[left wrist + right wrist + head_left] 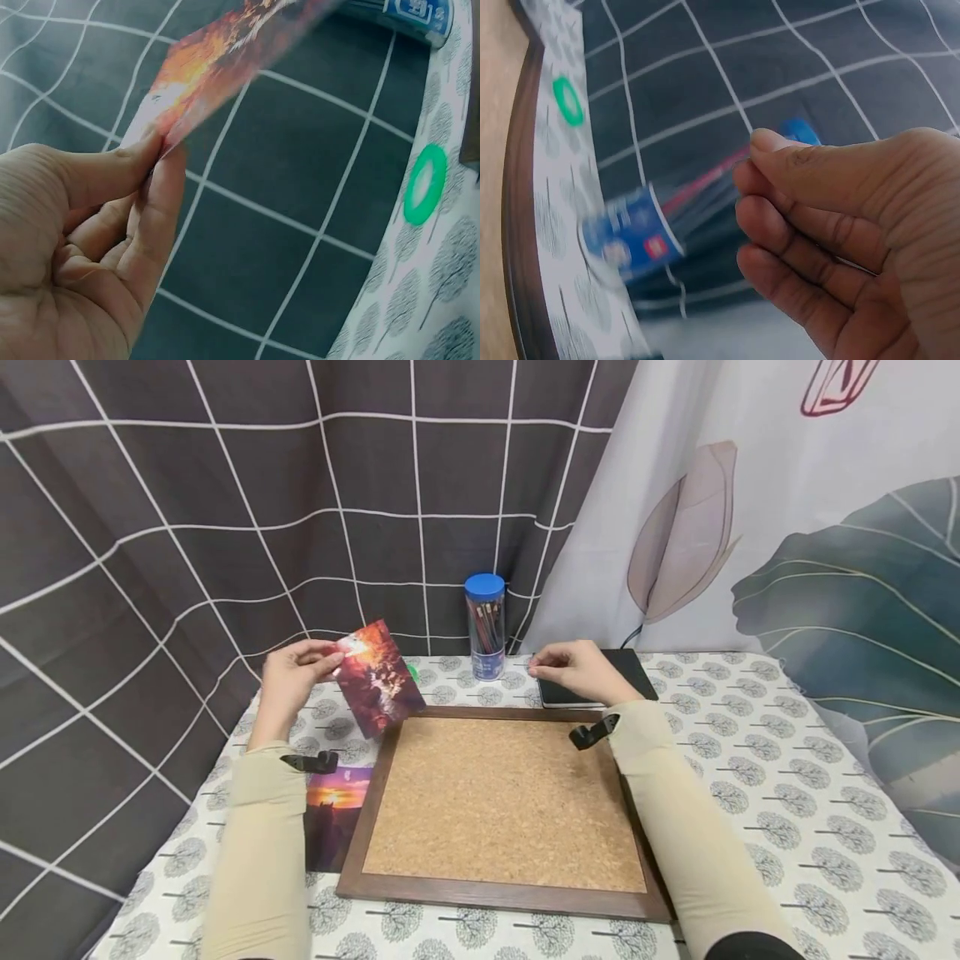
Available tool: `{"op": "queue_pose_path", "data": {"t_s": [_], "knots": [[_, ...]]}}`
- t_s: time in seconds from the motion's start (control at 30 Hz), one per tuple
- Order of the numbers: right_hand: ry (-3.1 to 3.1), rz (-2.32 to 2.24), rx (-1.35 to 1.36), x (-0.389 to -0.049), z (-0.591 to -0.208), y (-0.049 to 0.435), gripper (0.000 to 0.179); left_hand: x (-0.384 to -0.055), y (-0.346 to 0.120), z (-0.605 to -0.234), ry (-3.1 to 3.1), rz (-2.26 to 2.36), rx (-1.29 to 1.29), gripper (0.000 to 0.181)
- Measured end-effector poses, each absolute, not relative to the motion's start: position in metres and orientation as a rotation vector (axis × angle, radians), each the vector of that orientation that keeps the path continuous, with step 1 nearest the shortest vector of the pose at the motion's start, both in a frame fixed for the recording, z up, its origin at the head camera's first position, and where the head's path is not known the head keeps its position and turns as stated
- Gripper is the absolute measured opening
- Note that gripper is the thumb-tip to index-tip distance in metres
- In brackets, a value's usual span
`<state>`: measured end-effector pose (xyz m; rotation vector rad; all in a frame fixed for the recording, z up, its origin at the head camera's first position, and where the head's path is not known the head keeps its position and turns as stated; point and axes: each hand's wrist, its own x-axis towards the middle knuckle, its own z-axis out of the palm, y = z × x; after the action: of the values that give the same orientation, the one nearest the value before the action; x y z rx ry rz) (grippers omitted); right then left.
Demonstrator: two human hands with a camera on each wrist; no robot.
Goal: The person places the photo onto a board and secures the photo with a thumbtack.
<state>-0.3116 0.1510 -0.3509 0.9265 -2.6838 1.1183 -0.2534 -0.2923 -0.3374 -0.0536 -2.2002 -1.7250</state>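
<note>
A left hand holds up a glossy picture beside a framed corkboard, with a right hand across from it.
From left to right: the left hand point(294, 681) pinches the fiery red-and-purple picture point(381, 681) by its edge, tilted above the board's far left corner. Below, a sunset picture point(337, 822) lies on the table, against the board's left side. A green ring point(412, 672) lies behind the held picture, near a blue-lidded tub of pencils point(486, 627). The corkboard point(510, 802) lies flat. The right hand point(576, 668), thumb and forefinger together, hovers before a black flat object point(633, 672); whether it grips something tiny, I cannot tell.
</note>
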Motion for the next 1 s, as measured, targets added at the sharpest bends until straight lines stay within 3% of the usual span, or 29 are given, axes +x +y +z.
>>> {"op": "queue_pose_path", "data": {"t_s": [0.4, 0.6, 0.83, 1.0], "knots": [[-2.641, 1.268, 0.994, -0.315, -0.349, 0.088, 0.019, -0.269, -0.254, -0.364, -2.695, -1.710, -0.214, 0.035], [-2.644, 1.305, 1.065, -0.314, -0.356, 0.056, 0.012, -0.269, -0.242, -0.375, -2.768, -1.753, -0.232, 0.030], [-2.698, 1.292, 1.223, -0.313, -0.381, 0.022, 0.012, -0.272, -0.234, -0.387, -2.887, -1.720, -0.323, 0.034], [-2.712, 1.447, 1.190, -0.318, -0.407, 0.008, 0.009, -0.274, -0.233, -0.393, -2.993, -1.602, -0.436, 0.035]]}}
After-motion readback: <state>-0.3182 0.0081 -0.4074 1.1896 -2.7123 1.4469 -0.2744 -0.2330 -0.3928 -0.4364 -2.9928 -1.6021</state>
